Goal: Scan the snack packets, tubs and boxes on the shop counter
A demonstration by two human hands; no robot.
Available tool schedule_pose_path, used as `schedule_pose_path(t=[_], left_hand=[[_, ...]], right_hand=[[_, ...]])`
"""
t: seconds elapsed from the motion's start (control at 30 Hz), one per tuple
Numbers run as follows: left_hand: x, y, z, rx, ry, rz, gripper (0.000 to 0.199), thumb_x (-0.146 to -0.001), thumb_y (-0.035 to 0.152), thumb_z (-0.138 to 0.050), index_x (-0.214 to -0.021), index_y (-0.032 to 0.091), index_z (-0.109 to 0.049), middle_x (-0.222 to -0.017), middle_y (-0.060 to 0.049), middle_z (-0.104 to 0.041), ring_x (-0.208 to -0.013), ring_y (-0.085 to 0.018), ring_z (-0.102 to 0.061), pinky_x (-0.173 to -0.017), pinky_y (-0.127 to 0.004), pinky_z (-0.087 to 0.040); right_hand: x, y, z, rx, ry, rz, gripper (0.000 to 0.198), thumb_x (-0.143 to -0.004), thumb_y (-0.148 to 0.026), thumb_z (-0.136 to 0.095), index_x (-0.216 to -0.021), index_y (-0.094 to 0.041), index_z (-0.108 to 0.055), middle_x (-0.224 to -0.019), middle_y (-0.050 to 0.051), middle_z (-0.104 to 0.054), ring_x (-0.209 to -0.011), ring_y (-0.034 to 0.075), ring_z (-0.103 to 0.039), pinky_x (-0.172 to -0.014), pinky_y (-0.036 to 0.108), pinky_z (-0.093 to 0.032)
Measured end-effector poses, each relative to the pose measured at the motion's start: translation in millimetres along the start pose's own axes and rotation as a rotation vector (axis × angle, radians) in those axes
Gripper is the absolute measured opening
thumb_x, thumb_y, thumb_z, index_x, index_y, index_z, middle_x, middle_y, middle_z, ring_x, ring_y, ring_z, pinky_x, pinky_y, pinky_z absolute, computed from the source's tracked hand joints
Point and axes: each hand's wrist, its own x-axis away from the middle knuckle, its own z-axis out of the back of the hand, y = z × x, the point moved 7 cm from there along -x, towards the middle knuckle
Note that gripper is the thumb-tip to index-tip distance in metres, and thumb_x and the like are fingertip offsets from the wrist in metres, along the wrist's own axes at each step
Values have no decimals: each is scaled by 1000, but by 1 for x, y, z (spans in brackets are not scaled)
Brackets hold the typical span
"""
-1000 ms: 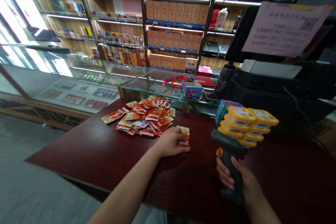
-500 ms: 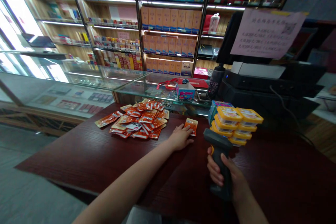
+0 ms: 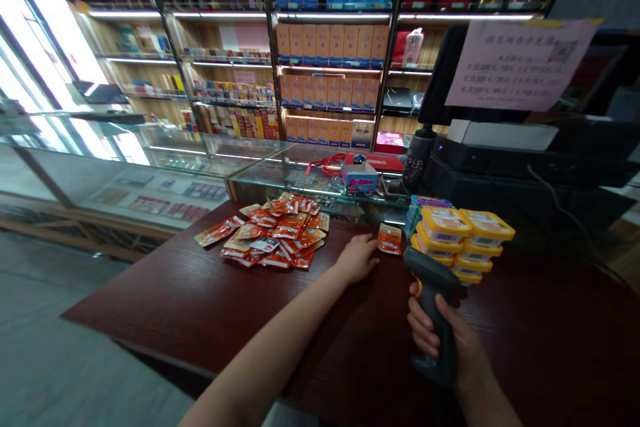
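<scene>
My left hand (image 3: 358,259) lies palm down on the dark wooden counter, fingers loosely stretched and holding nothing. Just beyond its fingertips is a single orange snack packet (image 3: 389,239), lying flat; I cannot tell whether they touch. To the left spreads a pile of similar orange packets (image 3: 280,230), with a white label among them. My right hand (image 3: 440,330) grips a dark barcode scanner (image 3: 433,273) by its handle, index finger by the yellow trigger. The scanner's head points forward and left, towards the single packet. Behind it stand stacked yellow-lidded tubs (image 3: 447,222).
Small teal and purple boxes (image 3: 415,210) stand beside the tubs. A glass display case (image 3: 250,170) borders the counter's far side, bearing an open blue-pink box (image 3: 361,180). At right are a monitor with a paper notice (image 3: 520,63) and a trailing cable.
The single packet has shifted right and no longer lies under my left fingertips. The whole view has swung slightly left. My right hand keeps its hold on the scanner.
</scene>
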Motion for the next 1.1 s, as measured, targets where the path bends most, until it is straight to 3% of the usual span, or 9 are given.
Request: schedule_pose_path(t=[0.13,0.23,0.37,0.43,0.53,0.77,1.0,1.1], left_hand=[[37,-24,50,-47,202,124,30,-83,24,-54,-111,19,-64,-110,-8,-63,-105,-22,-55,-95,-34,-43],[66,-53,93,-184,369,377,24,-86,28,-49,-99,21,-67,-99,-8,-63,-99,-23,-54,-89,-36,-42],[104,-88,134,-382,522,772,31,-82,41,-52,-100,18,-64,-103,-12,-60,-105,-30,-50,-91,-41,-38],[117,-100,139,-423,518,909,42,-79,49,-53,-103,15,-61,-106,-15,-59,-108,-33,-49,-91,-44,-37],[124,-108,136,-448,491,992,52,-77,55,-50,-107,13,-57,-108,-18,-59,-110,-36,-48,-88,-46,-36],[126,-110,137,-460,463,1031,57,-73,57,-54,-108,12,-53,-107,-18,-61,-110,-36,-50,-89,-45,-36],[134,-122,139,-310,415,1080,59,-66,53,-67,-107,12,-56,-109,-20,-62,-107,-35,-56,-89,-41,-40],[137,-123,135,-206,377,1082,50,-66,50,-67,-100,14,-62,-106,-18,-64,-100,-32,-61,-81,-37,-44]], right_hand=[[1,2,-1,17,-12,-20,25,-87,-41,-58,-102,-21,-60,-62,-5,-48,-43,4,-35,-36,13,-34],[1,3,-2,34,-7,-30,25,-87,-41,-58,-102,-21,-60,-62,-5,-48,-43,4,-35,-36,14,-34],[2,6,-3,42,23,-29,24,-88,-40,-57,-102,-21,-60,-62,-5,-47,-43,4,-34,-36,14,-32],[3,7,-1,41,50,-27,24,-88,-40,-57,-101,-20,-60,-61,-5,-47,-43,4,-33,-36,13,-32],[3,8,1,48,71,-38,24,-88,-39,-57,-101,-20,-60,-62,-5,-47,-43,4,-33,-37,13,-32],[2,10,1,65,103,-49,24,-84,-40,-61,-98,-20,-61,-60,-5,-47,-42,4,-33,-36,13,-30],[1,11,2,102,140,-52,25,-83,-40,-63,-98,-20,-61,-60,-5,-46,-42,4,-33,-36,14,-30],[1,11,4,107,151,-44,24,-84,-39,-62,-98,-20,-60,-60,-5,-45,-42,4,-32,-36,13,-30]])
